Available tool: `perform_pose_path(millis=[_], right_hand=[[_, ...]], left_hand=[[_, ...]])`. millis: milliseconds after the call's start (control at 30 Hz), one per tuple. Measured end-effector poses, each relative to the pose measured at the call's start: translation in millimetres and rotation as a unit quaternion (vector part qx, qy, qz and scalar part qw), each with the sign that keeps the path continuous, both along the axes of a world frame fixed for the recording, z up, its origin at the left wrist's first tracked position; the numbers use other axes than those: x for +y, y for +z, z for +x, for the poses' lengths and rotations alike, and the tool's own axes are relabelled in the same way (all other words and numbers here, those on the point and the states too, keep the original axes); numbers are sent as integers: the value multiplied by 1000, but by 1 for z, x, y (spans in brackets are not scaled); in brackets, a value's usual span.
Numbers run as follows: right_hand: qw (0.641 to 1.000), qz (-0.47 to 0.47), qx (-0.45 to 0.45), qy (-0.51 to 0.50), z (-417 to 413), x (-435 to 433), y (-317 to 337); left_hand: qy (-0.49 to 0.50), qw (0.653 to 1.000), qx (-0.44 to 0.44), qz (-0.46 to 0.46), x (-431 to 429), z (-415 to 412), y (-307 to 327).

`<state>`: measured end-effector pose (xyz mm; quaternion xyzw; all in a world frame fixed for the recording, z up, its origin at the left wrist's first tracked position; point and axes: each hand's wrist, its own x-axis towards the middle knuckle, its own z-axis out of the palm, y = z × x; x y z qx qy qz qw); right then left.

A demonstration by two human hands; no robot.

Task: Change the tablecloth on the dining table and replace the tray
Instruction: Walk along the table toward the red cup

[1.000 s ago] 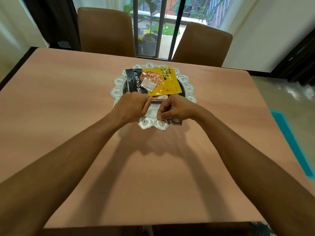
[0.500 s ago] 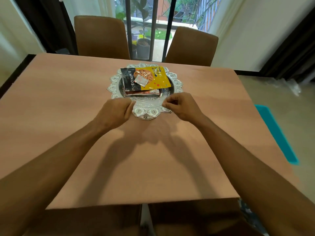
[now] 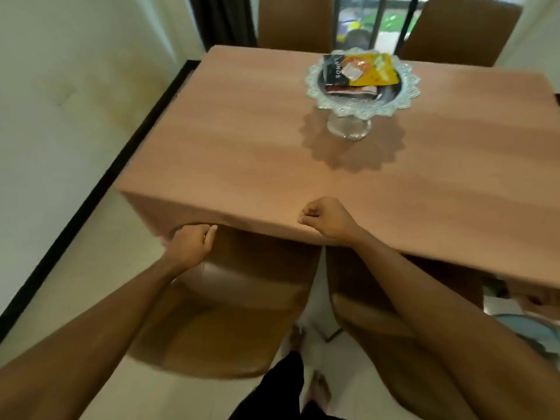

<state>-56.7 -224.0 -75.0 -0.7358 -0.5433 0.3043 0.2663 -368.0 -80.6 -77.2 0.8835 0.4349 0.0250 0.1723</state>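
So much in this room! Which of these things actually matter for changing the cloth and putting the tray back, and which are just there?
Part of the job:
- tablecloth, covering the table
- silver tray on its stand, standing on the cloth
- left hand at the cloth's near edge
- right hand, fisted on the near edge

Just there:
- snack packets in the tray
- brown chairs
- window

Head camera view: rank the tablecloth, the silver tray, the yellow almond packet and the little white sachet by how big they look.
1. tablecloth
2. silver tray
3. yellow almond packet
4. white sachet

The tray sits farther from the camera, yet these gaps are too wide to reorder.
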Motion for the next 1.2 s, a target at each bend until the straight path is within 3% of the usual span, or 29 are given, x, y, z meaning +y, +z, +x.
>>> perform_pose_path(millis=[233,433,667,767,933,1200], right_hand=[[990,-63,10,122,-156,38,-10],[985,-76,12,152,-292,100,-21],[993,-79,22,87,-467,178,-43],[985,-105,4,134,-528,216,-58],[971,-154,-32,182,-572,274,-73],[972,-193,-10,134,-569,385,-102]], left_hand=[[116,993,-27,-1,-8,-154,18],[212,974,-62,-40,8,-276,-11],[372,903,-128,-172,23,-421,-59],[381,895,-87,-213,35,-479,-73],[405,881,-59,-236,81,-536,-85],[331,907,13,-260,197,-560,-96]])
